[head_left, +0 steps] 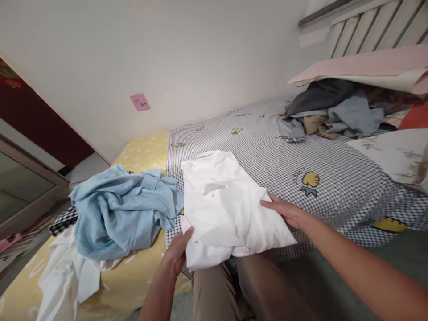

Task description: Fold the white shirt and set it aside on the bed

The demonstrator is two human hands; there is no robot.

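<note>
Room: plain pale wall (200, 67) with 1 pink note (139, 102) stuck to it, handwriting too small to read; a white radiator (381, 26) at upper right. Work surface: a bed covered by a black-and-white checked sheet (261, 151) with yellow printed motifs, meeting a yellow sheet (143, 149) on the left side.

Specimen: 1 white garment (227, 214), folded into a rough block, wrinkled on top. It lies at the near edge of the bed, in front of the person's brown trousers (214, 294), mostly over the checked sheet.

Hands: the left hand (176, 252) pinches the garment's left edge near the bottom corner, thumb on top, remaining fingers largely hidden. The right hand (287, 210) grips the right edge higher up, thumb side on the cloth; exact placement of its lower fingers cannot be told.

Surroundings: a crumpled light blue garment (120, 209) sits just left of the white block, heaped partly over a loose white cloth (63, 276). A small checked cloth (63, 221) shows beside that heap. At far right, a pile of grey and brown clothes (321, 98) rests under a pink sheet-like piece (368, 64).
</note>
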